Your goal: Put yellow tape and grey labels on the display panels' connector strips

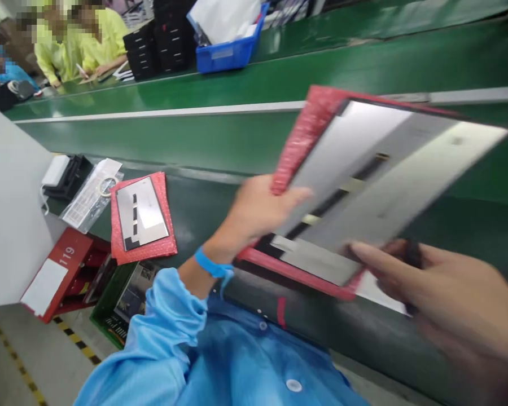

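Grasping a tilted silver panel (372, 194) by its edges, left hand (262, 207) and right hand (444, 287) lie thumbs uppermost.

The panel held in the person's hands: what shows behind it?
Red bubble wrap shows along the upper-left and lower edges of the panel. Whatever the panel covers cannot be seen.

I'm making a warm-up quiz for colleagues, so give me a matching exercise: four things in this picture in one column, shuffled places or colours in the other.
Column one:
1. Wristband
2. Box marked 119
3. Display panel at right
4. Plastic basket

Column two:
A. Beside a black stack
B. Held by the left hand
C. Around the left wrist
D. Red, with a white label

Pairs: 1-C, 2-D, 3-B, 4-A
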A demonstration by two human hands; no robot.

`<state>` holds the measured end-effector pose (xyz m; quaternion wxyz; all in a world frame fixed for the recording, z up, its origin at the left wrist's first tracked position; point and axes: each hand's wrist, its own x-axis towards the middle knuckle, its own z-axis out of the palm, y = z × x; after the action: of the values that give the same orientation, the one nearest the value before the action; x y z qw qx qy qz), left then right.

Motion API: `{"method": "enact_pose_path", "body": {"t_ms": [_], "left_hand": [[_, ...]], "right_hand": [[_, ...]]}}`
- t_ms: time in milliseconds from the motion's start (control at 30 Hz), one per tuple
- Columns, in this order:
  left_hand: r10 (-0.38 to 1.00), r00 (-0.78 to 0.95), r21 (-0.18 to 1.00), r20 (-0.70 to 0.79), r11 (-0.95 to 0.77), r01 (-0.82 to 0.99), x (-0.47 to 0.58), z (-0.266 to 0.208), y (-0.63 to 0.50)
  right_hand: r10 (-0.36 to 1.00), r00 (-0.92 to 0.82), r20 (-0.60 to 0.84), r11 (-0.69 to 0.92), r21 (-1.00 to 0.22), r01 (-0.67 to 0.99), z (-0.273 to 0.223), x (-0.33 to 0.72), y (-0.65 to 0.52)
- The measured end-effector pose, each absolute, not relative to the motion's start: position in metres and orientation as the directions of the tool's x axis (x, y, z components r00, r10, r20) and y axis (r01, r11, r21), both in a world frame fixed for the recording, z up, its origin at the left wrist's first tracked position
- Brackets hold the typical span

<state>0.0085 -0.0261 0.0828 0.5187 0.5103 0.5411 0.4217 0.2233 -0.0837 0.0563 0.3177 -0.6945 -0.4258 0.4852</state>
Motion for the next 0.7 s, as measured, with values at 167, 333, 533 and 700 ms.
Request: {"method": "enact_pose_path", "body": {"t_ms": [167, 333, 533, 700], "left_hand": [[0.917, -0.39, 0.98, -0.084, 0.148, 0.136, -0.16, 0.116, -0.078], [0.731, -0.631, 0.911, -0.258, 0.402, 0.093, -0.263, 0.088, -0.121], [0.53, -0.781, 0.8, -0.331, 0.596, 0.065, -0.312, 0.047, -0.137], [0.45, -0.817, 0.785, -0.361, 0.619, -0.006, -0.32, 0.032, -0.138]], "right_hand": [[0.934, -0.26, -0.243, -0.177, -0.951, 0.255, 0.067, 0.061, -0.046], [0.814, -0.497, -0.301, -0.08, -0.905, 0.418, 0.034, -0.065, -0.048], [0.778, -0.493, -0.388, 0.021, -0.769, 0.639, 0.018, -0.093, -0.059], [0.816, -0.434, -0.382, 0.044, -0.707, 0.706, 0.022, -0.082, -0.055]]}}
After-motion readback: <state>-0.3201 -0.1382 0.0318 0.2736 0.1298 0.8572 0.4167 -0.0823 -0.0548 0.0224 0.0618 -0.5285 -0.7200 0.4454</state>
